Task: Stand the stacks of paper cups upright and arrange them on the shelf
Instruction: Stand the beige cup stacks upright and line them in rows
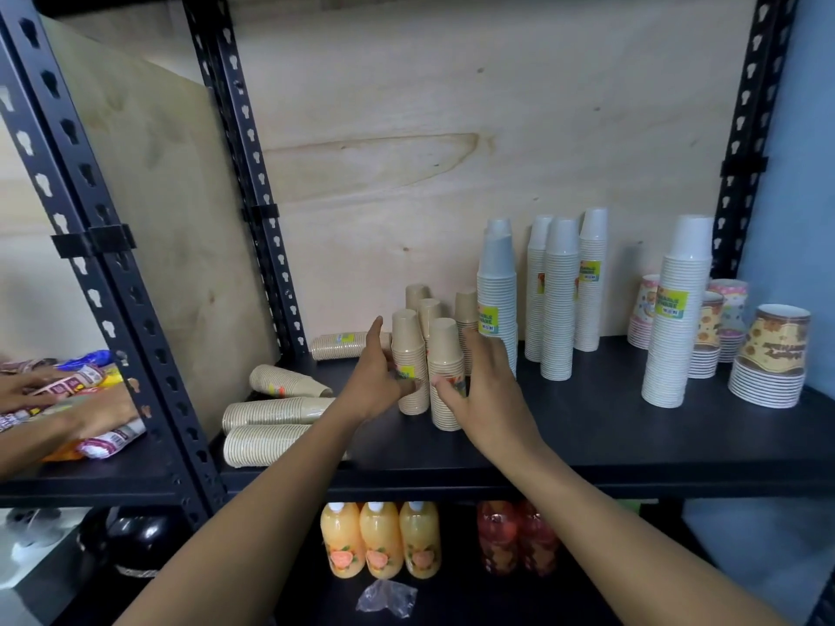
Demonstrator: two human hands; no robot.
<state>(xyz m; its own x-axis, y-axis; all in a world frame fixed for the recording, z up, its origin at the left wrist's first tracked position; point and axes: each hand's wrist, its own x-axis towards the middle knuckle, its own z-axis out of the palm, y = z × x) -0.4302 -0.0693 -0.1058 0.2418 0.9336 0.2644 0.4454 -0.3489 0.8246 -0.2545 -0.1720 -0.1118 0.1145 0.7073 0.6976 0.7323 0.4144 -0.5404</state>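
On the black shelf (601, 426), several tan paper-cup stacks stand upright in a cluster. My left hand (372, 384) holds the front-left upright tan stack (408, 354) near its base, index finger raised. My right hand (485, 390) wraps the front-right upright tan stack (445, 377), thumb in front and fingers behind. To the left, several tan stacks lie on their sides: one at the back (345, 345), one tilted (287, 381) and two near the front edge (275, 413). Several tall white cup stacks (560, 305) stand upright to the right.
Patterned cups (770, 359) stand at the shelf's right end beside another white stack (675, 327). Black perforated posts (253, 173) frame the bay. Another person's hands (58, 408) handle snack packets on the left shelf. Orange drink bottles (379, 539) and red ones (515, 539) stand below.
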